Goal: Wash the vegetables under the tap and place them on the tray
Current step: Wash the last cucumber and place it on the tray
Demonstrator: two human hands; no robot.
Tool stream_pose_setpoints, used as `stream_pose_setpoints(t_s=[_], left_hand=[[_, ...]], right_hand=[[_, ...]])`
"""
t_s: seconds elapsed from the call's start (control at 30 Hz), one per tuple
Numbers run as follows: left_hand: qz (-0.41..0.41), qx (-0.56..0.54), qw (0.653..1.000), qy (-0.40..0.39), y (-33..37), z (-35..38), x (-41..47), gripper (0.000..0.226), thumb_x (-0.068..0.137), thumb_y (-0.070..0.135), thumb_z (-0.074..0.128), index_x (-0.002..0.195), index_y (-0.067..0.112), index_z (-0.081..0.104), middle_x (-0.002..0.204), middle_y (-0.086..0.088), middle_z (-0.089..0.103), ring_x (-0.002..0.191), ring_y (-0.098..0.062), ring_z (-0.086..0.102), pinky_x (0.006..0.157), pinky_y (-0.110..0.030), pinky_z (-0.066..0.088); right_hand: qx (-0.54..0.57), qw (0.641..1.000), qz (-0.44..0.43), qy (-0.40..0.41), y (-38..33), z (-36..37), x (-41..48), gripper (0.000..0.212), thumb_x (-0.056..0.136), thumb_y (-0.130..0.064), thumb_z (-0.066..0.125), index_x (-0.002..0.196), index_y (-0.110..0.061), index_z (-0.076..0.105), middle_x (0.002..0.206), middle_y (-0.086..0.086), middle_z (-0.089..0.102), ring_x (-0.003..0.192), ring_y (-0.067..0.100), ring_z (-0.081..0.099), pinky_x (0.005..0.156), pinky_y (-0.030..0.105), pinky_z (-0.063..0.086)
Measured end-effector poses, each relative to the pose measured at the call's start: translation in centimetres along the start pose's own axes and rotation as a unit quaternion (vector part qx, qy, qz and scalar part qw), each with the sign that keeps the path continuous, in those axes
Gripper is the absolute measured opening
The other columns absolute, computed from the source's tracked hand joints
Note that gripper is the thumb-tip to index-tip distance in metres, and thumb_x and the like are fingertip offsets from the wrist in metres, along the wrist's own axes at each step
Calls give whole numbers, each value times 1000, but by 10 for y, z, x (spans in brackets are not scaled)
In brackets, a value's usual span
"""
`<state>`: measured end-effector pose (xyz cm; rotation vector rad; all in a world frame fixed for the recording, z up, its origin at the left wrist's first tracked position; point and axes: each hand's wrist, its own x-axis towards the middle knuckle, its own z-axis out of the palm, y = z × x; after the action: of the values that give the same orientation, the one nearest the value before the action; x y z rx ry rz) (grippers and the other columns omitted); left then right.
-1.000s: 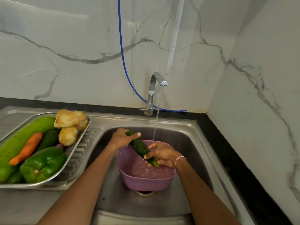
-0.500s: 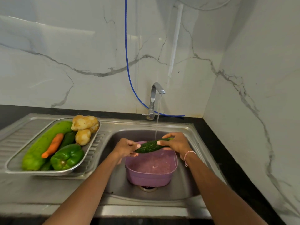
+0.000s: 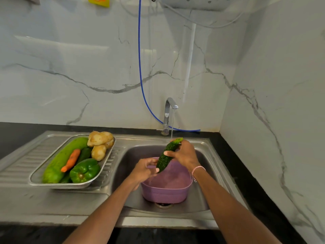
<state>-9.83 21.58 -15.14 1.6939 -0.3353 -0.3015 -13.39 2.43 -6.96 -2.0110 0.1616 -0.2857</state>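
A bumpy dark green cucumber (image 3: 166, 156) stands tilted over the purple basket (image 3: 166, 191) in the sink, its upper tip in the thin water stream from the tap (image 3: 169, 110). My right hand (image 3: 184, 154) grips its upper half. My left hand (image 3: 146, 169) holds its lower end with curled fingers. The steel tray (image 3: 103, 175) on the drainboard at left carries a long light green gourd (image 3: 61, 161), a carrot (image 3: 71, 160), a green capsicum (image 3: 85, 170), potatoes (image 3: 99, 142) and a dark cucumber partly hidden under them.
The steel sink basin (image 3: 202, 199) sits in a black counter, with a marble wall behind and another close on the right. A blue hose (image 3: 140, 67) hangs down the back wall to the tap's base. The ribbed drainboard (image 3: 21, 162) extends left of the tray.
The cucumber has turned from lying level between my hands to standing steeply, its top now under the stream. My right hand rose with it; the camera tilted up.
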Motion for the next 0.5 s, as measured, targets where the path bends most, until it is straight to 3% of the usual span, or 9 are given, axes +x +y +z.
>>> stream_pose_setpoints(t_s=[0.13, 0.23, 0.33, 0.4, 0.5], left_hand=[[53, 111, 986, 112, -7, 2, -2, 39, 88, -8, 70, 120, 15, 72, 109, 5, 75, 99, -1, 69, 93, -21, 57], [79, 172, 967, 172, -15, 0, -4, 39, 87, -11, 65, 116, 14, 73, 106, 3, 73, 97, -8, 69, 87, -15, 56], [100, 204, 957, 178, -17, -1, -6, 38, 86, -10, 66, 114, 15, 73, 108, 5, 71, 97, -8, 67, 80, -2, 48], [109, 218, 954, 173, -16, 0, -6, 37, 86, -8, 68, 114, 16, 73, 110, 6, 70, 98, -9, 67, 80, -4, 47], [115, 228, 952, 171, -17, 0, -6, 37, 88, -6, 68, 117, 17, 73, 112, 7, 69, 100, -10, 66, 89, -17, 52]], right_hand=[[-59, 997, -38, 25, -12, -7, 1, 41, 70, -20, 98, 99, -24, 69, 104, -2, 74, 102, 18, 71, 82, 29, 61], [-108, 991, -67, 33, -23, -13, 2, 47, 70, -27, 98, 109, -20, 72, 109, -1, 75, 101, 17, 70, 88, 31, 61], [-134, 987, -82, 37, -31, -15, 4, 50, 72, -30, 97, 114, -18, 71, 111, 0, 75, 99, 15, 68, 92, 31, 58], [-138, 986, -87, 41, -36, -15, 5, 48, 73, -29, 96, 113, -20, 71, 112, 1, 75, 100, 16, 68, 92, 33, 59], [-154, 981, -103, 49, -44, -16, 7, 46, 73, -30, 96, 111, -20, 71, 111, 2, 76, 99, 16, 68, 93, 33, 59]])
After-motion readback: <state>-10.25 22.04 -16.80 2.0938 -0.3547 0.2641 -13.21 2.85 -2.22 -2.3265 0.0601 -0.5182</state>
